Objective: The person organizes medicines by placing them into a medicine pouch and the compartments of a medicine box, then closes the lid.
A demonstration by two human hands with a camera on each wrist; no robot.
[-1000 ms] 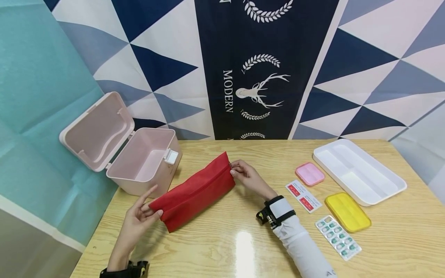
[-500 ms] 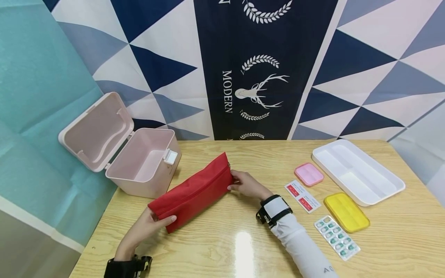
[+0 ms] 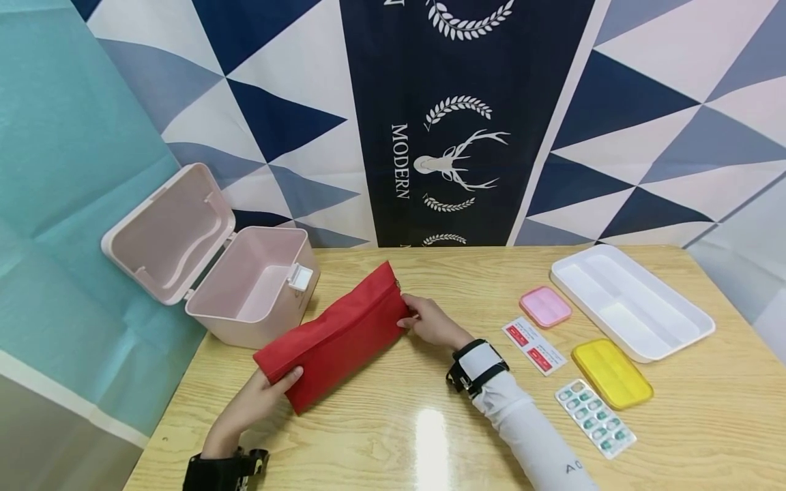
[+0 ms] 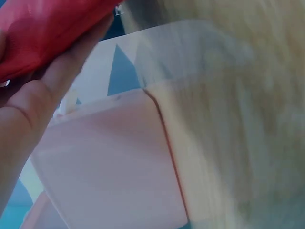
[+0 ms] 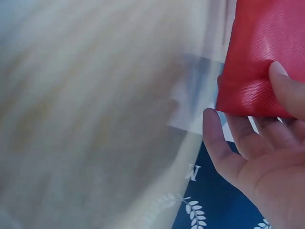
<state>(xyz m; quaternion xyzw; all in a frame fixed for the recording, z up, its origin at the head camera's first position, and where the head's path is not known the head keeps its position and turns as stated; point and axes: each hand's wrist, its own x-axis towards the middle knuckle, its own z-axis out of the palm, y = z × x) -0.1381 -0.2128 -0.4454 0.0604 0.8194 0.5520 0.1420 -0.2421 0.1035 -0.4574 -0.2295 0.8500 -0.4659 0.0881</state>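
Note:
A flat red zippered pouch point(image 3: 344, 341) is held up at a slant between both hands, above the table. At its lower left end my left hand point(image 3: 254, 402) grips it, thumb on the front face and fingers behind. The right end is pinched by my right hand point(image 3: 432, 323); in the right wrist view the thumb presses the front of the red pouch point(image 5: 259, 62) and the fingers lie behind it. Behind the left hand stands a pink box point(image 3: 254, 310) with its lid point(image 3: 175, 235) raised. The left wrist view shows the box's side close by.
On the right side of the table point(image 3: 393, 436) lie a pink pill case point(image 3: 545, 306), a red-and-white card pack point(image 3: 534, 346), a yellow pill case point(image 3: 613, 374) and a blister pack of capsules point(image 3: 595, 418). A white divided tray point(image 3: 632, 303) stands behind them.
My left hand has moved in from the pouch's end edge to grip it with the thumb on its front. The right hand has shifted down along its end. The pouch's front now faces me more.

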